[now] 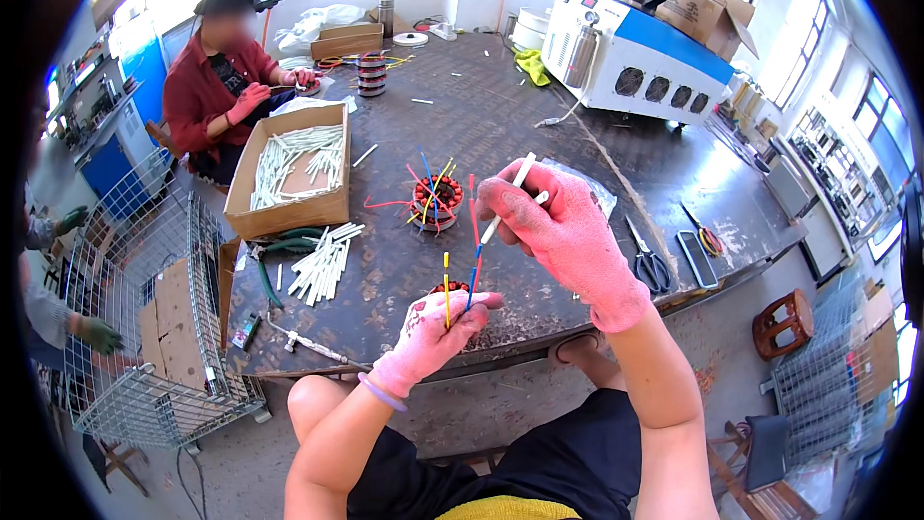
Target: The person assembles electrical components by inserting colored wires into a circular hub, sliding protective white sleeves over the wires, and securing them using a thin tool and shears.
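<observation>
My left hand (428,335), in a pink glove, is closed around upright wires, a yellow wire (447,274) and a blue wire (473,274) among them. Just behind its fingers peeks the top of a red-and-dark coil (450,286), mostly hidden. Above and to the right, my gloved right hand (553,226) pinches a slim white sleeve tube (523,171); a second white piece shows between its fingers. The tube's lower end meets the top of the blue wire, and a red wire (473,202) rises beside it. A motor stator (436,202) with colored wires sticking out stands beyond on the table.
Loose white tubes (325,265) and a cardboard box (289,217) of more tubes lie left, with green-handled pliers (294,241). Scissors (650,260) and a phone (697,260) are right. A co-worker (226,87) sits far left; a blue-white machine (635,58) stands behind.
</observation>
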Motion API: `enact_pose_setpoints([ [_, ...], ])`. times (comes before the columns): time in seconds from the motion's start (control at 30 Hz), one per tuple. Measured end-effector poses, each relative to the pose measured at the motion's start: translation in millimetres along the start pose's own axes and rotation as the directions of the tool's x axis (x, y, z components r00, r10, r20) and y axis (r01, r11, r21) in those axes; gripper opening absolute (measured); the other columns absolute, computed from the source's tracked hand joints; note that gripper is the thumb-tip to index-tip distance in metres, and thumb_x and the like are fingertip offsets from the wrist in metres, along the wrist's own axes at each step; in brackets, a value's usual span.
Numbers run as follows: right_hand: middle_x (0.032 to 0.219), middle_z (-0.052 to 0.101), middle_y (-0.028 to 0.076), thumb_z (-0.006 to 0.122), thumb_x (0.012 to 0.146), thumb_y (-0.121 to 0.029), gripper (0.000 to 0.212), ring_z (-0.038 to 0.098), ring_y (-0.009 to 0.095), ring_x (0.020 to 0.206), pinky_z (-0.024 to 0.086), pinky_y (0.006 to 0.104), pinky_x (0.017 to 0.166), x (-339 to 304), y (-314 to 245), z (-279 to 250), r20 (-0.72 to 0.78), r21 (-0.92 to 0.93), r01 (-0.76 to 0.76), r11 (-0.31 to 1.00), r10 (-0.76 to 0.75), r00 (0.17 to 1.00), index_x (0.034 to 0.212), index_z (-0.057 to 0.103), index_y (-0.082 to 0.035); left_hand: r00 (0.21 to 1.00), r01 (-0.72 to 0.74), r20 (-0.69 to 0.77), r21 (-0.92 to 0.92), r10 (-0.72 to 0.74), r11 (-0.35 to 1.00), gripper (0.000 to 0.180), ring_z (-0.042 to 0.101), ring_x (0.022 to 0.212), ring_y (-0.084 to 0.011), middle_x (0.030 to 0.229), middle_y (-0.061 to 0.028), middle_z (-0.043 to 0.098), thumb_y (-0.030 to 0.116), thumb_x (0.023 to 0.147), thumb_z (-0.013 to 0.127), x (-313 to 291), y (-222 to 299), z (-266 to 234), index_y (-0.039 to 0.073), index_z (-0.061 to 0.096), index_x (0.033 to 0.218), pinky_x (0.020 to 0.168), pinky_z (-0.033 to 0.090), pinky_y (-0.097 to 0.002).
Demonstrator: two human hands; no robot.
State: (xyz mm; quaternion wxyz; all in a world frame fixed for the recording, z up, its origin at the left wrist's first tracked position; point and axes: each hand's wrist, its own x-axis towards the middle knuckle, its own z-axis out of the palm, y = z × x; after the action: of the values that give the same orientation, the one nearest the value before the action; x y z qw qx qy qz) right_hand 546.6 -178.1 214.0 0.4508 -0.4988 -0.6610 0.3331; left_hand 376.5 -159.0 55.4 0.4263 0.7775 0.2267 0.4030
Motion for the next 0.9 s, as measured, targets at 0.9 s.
enact_pose_setpoints([
  [0.9,0.080,0.063,0.016,0.064,0.094,-0.022,0.023,0.062,0.026,0.069,0.049,0.0347,0.065,-9.9,19.9,14.0,0.219,-0.266,0.193,0.945,-0.136,0.966,0.099,0.062,0.000,0.990,-0.059,-0.123,0.071,0.068,0.996,0.017,0.061,0.065,-0.0157,0.073,-0.0052,0.062,0.009,0.092,0.061,-0.7,-4.8,1.3,0.004,0.070,0.105,0.063,0.050,-0.0308],
])
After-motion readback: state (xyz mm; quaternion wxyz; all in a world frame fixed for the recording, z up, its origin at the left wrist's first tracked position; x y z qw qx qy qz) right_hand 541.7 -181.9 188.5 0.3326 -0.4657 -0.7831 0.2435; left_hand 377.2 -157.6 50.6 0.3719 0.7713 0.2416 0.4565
